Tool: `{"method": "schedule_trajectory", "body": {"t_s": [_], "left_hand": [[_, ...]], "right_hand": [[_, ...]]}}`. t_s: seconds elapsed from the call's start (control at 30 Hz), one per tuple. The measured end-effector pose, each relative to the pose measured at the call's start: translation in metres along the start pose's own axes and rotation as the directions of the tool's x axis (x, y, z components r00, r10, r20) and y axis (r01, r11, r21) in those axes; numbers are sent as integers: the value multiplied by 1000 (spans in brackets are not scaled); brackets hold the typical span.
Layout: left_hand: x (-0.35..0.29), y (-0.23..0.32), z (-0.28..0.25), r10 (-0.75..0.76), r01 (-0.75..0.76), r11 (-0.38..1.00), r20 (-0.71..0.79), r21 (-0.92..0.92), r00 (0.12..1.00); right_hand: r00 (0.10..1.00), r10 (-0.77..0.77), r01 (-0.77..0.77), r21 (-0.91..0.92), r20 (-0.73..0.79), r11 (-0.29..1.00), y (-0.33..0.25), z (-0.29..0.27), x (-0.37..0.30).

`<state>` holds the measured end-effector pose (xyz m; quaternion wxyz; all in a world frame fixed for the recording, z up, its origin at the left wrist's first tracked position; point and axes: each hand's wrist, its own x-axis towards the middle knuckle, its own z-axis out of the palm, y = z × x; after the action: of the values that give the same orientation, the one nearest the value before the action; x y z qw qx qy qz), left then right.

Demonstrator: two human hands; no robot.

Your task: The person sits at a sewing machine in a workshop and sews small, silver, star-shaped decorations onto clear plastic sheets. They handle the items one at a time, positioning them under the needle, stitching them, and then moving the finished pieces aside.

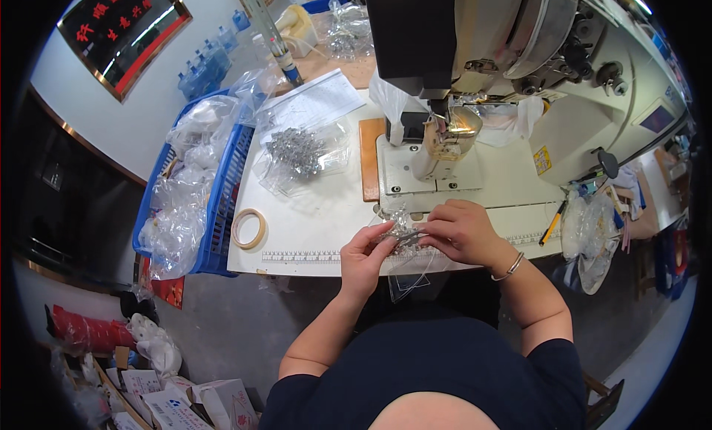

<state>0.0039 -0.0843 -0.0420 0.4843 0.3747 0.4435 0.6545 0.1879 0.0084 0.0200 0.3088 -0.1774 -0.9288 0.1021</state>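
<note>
At the front edge of the white sewing table (311,230), both my hands are closed around a small tangle of silvery pieces (403,233). My left hand (365,258) pinches it from the left between thumb and fingers. From the other side my right hand (463,233) grips it with bent fingers. The exact kind of the pieces is too small to tell. Clear plastic (421,265) and thin pale strands hang below them over the edge. Just beyond my hands stands the sewing machine's post and presser area (437,156).
A heap of similar silvery pieces (297,152) lies on clear plastic at the left, near paper sheets (326,96). A tape roll (249,228) sits by the left edge, beside a blue basket (222,207) of plastic bags. On the right lies a yellow cutter-like tool (552,222).
</note>
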Motion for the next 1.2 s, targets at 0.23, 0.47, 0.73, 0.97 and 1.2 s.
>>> {"method": "schedule_trajectory", "body": {"t_s": [0.23,0.47,0.73,0.97,1.2], "left_hand": [[-1,2,2,-13,13,1000,-8,-29,1000],[1,5,3,-37,36,996,-18,-82,999],[5,17,-2,417,-412,907,-50,92,908],[7,73,-24,706,-797,-44,583,603,402],[0,62,-20,750,-820,-21,552,571,365]], "right_hand": [[999,39,-37,124,-13,992,11,6,-5],[996,84,-80,149,-20,986,6,5,-6],[923,384,-382,72,-30,922,11,-14,-26],[674,544,-459,294,-500,838,15,-23,-42],[864,266,-217,161,-428,963,-35,-26,-14]]}}
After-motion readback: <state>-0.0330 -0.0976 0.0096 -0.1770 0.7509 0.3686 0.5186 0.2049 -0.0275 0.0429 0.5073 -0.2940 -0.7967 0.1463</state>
